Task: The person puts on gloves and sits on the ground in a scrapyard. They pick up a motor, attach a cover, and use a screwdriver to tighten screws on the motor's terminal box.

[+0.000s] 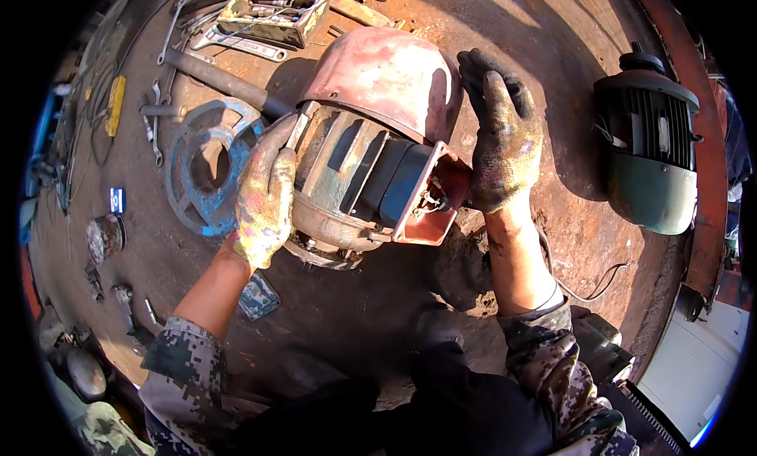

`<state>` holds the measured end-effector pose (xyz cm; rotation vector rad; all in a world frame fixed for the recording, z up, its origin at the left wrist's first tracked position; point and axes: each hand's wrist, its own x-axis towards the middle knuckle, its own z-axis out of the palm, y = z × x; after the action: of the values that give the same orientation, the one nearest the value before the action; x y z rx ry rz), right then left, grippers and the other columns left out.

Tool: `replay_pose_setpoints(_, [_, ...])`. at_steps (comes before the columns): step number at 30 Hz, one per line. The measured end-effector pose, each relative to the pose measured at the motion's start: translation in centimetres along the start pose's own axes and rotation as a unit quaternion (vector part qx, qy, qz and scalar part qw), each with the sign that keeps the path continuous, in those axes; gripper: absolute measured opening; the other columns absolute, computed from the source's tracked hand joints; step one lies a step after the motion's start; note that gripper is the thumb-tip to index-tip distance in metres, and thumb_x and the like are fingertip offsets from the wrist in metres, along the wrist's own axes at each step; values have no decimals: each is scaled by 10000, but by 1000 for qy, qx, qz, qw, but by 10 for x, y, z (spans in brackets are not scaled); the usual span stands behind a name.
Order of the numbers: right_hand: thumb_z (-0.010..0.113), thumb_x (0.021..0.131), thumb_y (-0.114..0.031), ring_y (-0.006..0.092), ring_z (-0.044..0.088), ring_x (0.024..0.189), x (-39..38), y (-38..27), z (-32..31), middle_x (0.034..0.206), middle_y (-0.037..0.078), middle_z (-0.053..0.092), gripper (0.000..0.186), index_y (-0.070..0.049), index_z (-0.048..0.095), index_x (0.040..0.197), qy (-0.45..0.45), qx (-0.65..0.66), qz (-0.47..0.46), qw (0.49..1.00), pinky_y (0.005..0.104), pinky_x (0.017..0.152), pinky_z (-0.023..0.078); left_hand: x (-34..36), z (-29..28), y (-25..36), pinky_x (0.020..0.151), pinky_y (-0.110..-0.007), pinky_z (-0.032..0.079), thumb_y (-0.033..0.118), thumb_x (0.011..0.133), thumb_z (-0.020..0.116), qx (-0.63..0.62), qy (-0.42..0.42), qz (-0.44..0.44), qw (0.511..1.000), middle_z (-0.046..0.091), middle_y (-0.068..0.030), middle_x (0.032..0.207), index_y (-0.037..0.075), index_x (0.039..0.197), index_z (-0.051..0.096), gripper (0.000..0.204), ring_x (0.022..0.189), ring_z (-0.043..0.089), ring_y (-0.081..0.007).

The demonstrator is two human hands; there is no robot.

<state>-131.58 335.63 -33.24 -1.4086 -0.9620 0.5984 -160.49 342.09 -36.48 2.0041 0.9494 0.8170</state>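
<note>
An old electric motor [339, 172] lies in the middle, with a faded pink rounded end cover [371, 77] at its far end and an open red terminal box [449, 188] on its right side, wires inside. My left hand [264, 196], in a stained glove, grips the motor's left side. My right hand [505, 132], gloved too, is raised beside the pink cover with fingers stretched upward and slightly bent, holding nothing that I can see. A blue ring-shaped casting [189, 192] lies left of the motor, near a pipe [221, 81].
A green motor [646, 140] stands at the right by a red beam [710, 219]. A tool box [268, 18], adjustable wrench [244, 46], spanners [158, 140] and a yellow object [116, 105] lie at back left. A small tin [102, 239] and loose cable [591, 294] are nearer.
</note>
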Motion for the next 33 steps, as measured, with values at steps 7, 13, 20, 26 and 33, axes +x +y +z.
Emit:
replay_pose_setpoints(7, [543,1093,-172,240,637,1273,-26,23,-22,1307,158,695,330,46,635,1323,69,114,121,984,372,1136,461,2,8,-13,1136,-423,418,169,1111,440,-20,-18,-32,999,607,-188,1415,-21,1410,578,380,1312,570,-309])
replay_pose_setpoints(13, [561,1082,-172,176,674,1130,-48,22,-45,1214,116,739,292,12,699,1261,79,119,168,975,326,1018,516,0,-13,-25,1117,-418,432,179,1113,424,142,-28,8,989,615,-154,1419,-15,1410,576,385,1301,577,-298])
replay_pose_setpoints(20, [597,1059,-213,185,700,1029,-54,26,-53,1112,122,747,258,-60,759,1191,78,68,145,984,340,930,538,-1,-25,-36,1157,-441,390,167,1110,409,234,-55,123,963,579,-179,1461,-10,1441,548,400,1343,541,-326])
replay_pose_setpoints(26, [601,1042,-217,259,706,1017,-60,27,-49,1087,159,730,255,-67,754,1181,51,63,134,988,376,917,540,3,-19,-23,1173,-505,363,207,1108,411,218,-44,71,972,544,-209,1466,-9,1439,530,413,1349,507,-400])
replay_pose_setpoints(33, [574,1055,-202,310,717,1000,-69,0,-54,1093,188,730,240,-67,733,1174,26,7,113,993,408,886,552,4,-32,-43,1159,-452,370,178,1105,404,322,-52,195,925,593,-204,1416,-25,1399,580,399,1335,520,-361])
